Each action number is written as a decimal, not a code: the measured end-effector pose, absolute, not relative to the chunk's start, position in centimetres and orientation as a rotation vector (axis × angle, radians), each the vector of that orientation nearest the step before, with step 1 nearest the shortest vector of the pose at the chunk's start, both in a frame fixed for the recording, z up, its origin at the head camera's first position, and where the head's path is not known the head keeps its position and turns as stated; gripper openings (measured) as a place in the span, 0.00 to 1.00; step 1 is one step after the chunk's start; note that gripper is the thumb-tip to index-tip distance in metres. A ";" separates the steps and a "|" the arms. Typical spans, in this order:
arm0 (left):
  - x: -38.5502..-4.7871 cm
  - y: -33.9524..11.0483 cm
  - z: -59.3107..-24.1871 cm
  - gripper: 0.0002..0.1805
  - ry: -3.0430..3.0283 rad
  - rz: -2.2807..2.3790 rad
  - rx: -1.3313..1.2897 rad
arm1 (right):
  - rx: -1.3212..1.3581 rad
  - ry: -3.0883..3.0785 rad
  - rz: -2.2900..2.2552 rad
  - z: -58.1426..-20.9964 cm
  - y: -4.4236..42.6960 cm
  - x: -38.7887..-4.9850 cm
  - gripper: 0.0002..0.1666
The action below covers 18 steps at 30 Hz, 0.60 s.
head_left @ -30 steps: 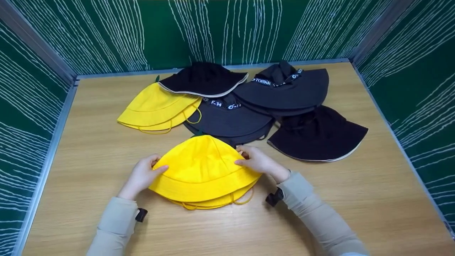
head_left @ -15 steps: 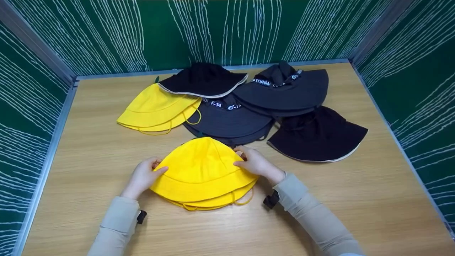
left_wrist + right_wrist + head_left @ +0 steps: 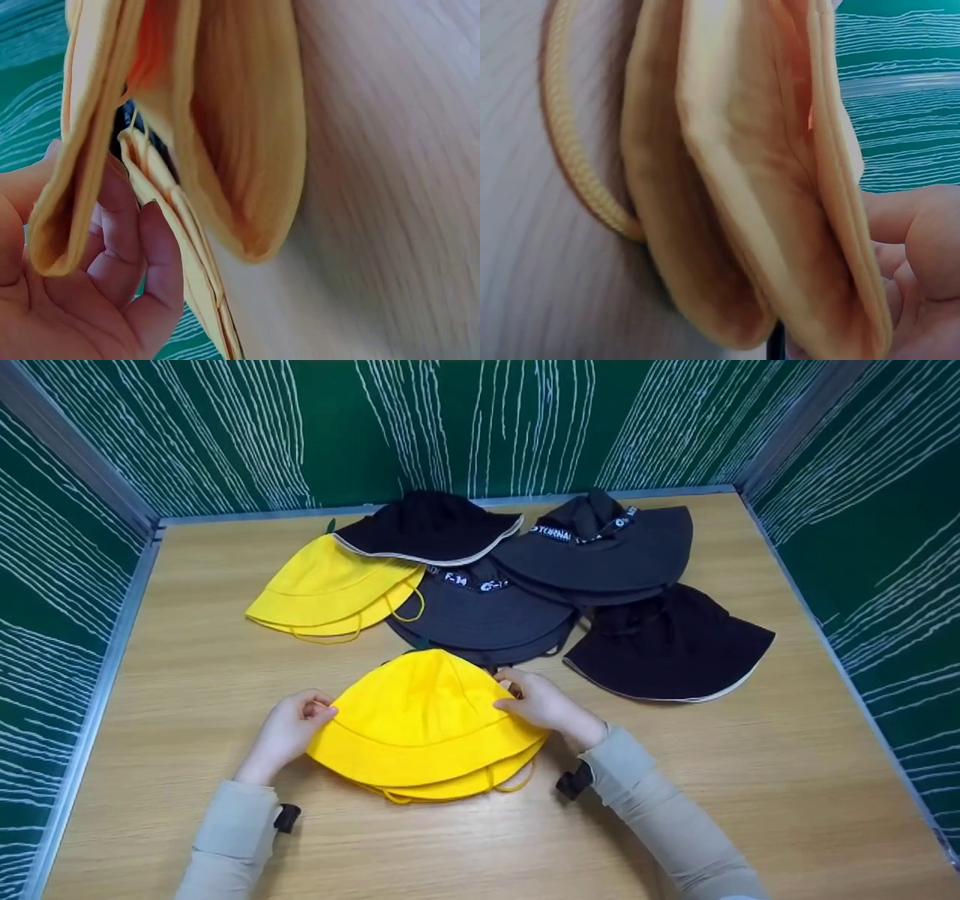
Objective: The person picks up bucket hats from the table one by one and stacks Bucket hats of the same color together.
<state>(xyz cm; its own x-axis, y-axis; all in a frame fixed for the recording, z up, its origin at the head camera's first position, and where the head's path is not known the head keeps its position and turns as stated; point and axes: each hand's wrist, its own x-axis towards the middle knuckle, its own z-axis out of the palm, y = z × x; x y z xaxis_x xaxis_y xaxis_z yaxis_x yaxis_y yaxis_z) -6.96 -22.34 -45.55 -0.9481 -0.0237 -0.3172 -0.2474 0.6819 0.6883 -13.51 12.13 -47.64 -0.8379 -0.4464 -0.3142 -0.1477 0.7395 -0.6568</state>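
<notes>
A yellow bucket hat (image 3: 424, 720) lies folded flat at the front middle of the table, crown pointing away, with brim layers and a thin cord at its near edge. My left hand (image 3: 289, 731) pinches its left edge between thumb and fingers. In the left wrist view the left hand (image 3: 97, 315) has a brim fold (image 3: 82, 165) between thumb and fingers. On the opposite edge, my right hand (image 3: 546, 703) grips the hat with the thumb on top and the fingers behind. The right wrist view shows the brim (image 3: 742, 187) partly hiding the right hand (image 3: 930, 247).
Behind lie another yellow hat (image 3: 330, 585), a black hat (image 3: 427, 529) overlapping it, and dark grey hats with lettered bands (image 3: 487, 611), (image 3: 607, 551). A black hat with a pale rim (image 3: 667, 649) lies at right. Green panels (image 3: 525, 435) enclose the table (image 3: 787, 780).
My left hand has shifted a little to the left, drawing the hat's left edge outward. Earlier, the hat slid slightly toward me. My right hand keeps its hold.
</notes>
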 end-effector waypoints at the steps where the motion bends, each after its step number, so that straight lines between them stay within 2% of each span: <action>1: -7.0 -22.4 -45.5 0.13 2.610 1.136 -0.225 | -0.454 2.477 -0.881 -47.5 12.1 -13.5 0.24; 18: -7.2 -22.5 -46.9 0.11 2.609 1.012 -0.242 | -0.378 2.560 -0.776 -48.6 11.6 -13.8 0.23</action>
<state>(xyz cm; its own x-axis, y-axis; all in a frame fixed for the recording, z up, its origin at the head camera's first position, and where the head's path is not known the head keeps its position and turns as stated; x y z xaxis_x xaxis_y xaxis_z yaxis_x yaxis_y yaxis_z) -7.25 -22.54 -46.86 -0.9306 -0.0380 -0.3640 -0.2735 0.7331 0.6226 -13.76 11.58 -48.63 -0.8674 -0.3749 -0.3273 -0.1299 0.8054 -0.5783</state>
